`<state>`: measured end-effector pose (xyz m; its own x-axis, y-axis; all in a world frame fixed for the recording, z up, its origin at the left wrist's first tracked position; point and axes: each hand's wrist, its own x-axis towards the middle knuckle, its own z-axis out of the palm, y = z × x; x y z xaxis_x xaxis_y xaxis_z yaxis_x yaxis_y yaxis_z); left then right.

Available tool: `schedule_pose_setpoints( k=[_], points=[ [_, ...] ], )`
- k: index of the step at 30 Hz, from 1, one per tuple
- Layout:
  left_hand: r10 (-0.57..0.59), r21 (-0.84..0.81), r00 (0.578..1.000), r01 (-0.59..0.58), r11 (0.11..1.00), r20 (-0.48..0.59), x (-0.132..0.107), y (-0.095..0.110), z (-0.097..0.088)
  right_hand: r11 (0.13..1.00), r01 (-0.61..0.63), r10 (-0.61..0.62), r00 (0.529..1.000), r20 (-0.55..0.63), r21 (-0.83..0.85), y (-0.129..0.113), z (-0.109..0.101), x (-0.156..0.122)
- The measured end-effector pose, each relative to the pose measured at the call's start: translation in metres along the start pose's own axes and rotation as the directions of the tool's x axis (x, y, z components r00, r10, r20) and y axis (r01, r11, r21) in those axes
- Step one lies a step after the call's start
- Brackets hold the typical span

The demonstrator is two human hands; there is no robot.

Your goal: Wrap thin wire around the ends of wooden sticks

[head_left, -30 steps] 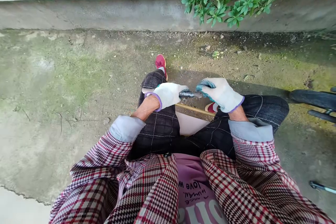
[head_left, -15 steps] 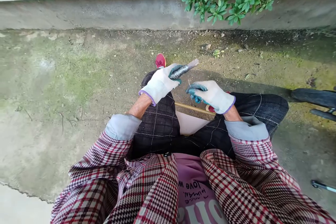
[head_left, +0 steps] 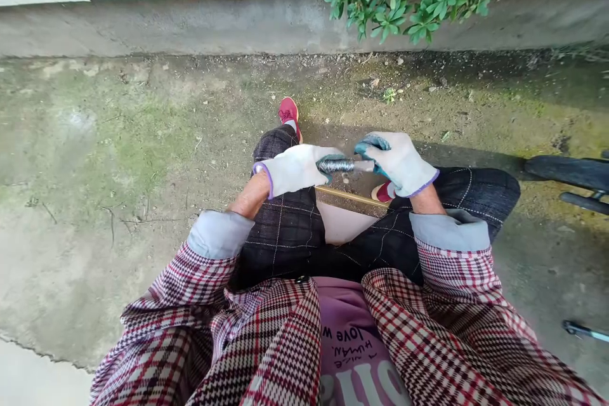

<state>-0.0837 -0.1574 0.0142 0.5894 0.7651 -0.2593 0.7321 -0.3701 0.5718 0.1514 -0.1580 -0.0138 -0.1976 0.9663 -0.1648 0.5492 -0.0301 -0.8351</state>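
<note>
1. Swung from two o'clock round to three: the wire-wound stick (head_left: 348, 166), now between both hands.
2. Probably light and stiff; the wire coil (head_left: 337, 165) may slip, so grip firmly there.
3. Nine o'clock: gloved left hand (head_left: 302, 169), fingers wrapped around the coil.
4. Three o'clock: gloved right hand (head_left: 400, 162), fingers curled beside the bare tip (head_left: 365, 165); cannot tell whether gripping.

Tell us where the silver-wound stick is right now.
In the head view, the silver-wound stick is just right of centre, held in the gloved left hand, its bare end pointing toward the gloved right hand.
</note>
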Motion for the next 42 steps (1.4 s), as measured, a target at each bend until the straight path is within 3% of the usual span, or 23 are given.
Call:
schedule_pose_setpoints(
  k=[4,7,13,16,18,22,24,29,32,37,40,42],
  points=[
    [-0.043,-0.173,0.983,0.011,0.985,-0.18,0.004,-0.004,-0.006,0.978,-0.084,0.08,0.996,0.031,0.189,-0.006,0.012,-0.001],
    [-0.111,-0.16,0.962,0.072,0.985,-0.249,0.009,-0.008,-0.003,0.981,-0.086,0.059,0.987,0.153,0.175,-0.01,0.021,-0.002],
    [-0.231,0.184,0.966,0.25,0.951,-0.115,0.009,-0.006,0.012,0.999,0.031,-0.021,0.952,0.305,-0.028,-0.012,0.022,-0.006],
    [-0.253,0.362,0.965,0.261,0.895,-0.07,0.006,-0.002,0.021,0.995,0.055,-0.031,0.959,0.281,-0.078,-0.009,0.016,-0.007],
    [-0.214,0.403,0.977,0.201,0.893,-0.012,0.005,0.0,0.022,0.997,0.051,-0.037,0.978,0.206,-0.063,-0.004,0.009,-0.006],
    [-0.113,0.292,0.986,0.072,0.954,0.126,0.002,0.002,0.013,1.0,0.004,-0.005,0.998,0.068,0.011,0.007,0.001,-0.001],
    [-0.082,0.177,0.988,0.058,0.983,0.132,-0.001,0.004,0.004,0.997,-0.019,0.016,0.999,0.038,0.071,0.01,0.001,0.002],
    [-0.053,-0.131,0.995,0.041,0.991,-0.088,0.001,0.0,-0.008,0.965,-0.107,0.102,0.994,0.032,0.24,0.006,0.013,0.003],
    [-0.089,-0.186,0.977,0.053,0.981,-0.195,0.006,-0.008,-0.005,0.963,-0.147,0.118,0.984,0.136,0.227,-0.001,0.021,0.001],
    [-0.172,-0.048,0.962,0.166,0.985,-0.21,0.01,-0.013,0.002,0.982,-0.073,0.006,0.935,0.354,0.176,-0.011,0.019,-0.008],
    [-0.217,0.135,0.969,0.232,0.963,-0.122,0.008,-0.008,0.009,0.979,-0.042,-0.021,0.953,0.301,0.202,-0.012,0.01,-0.011],
    [-0.207,0.236,0.976,0.217,0.947,-0.064,0.006,-0.005,0.014,0.983,-0.057,0.016,0.974,0.224,0.175,-0.009,0.005,-0.01]
  ],
)
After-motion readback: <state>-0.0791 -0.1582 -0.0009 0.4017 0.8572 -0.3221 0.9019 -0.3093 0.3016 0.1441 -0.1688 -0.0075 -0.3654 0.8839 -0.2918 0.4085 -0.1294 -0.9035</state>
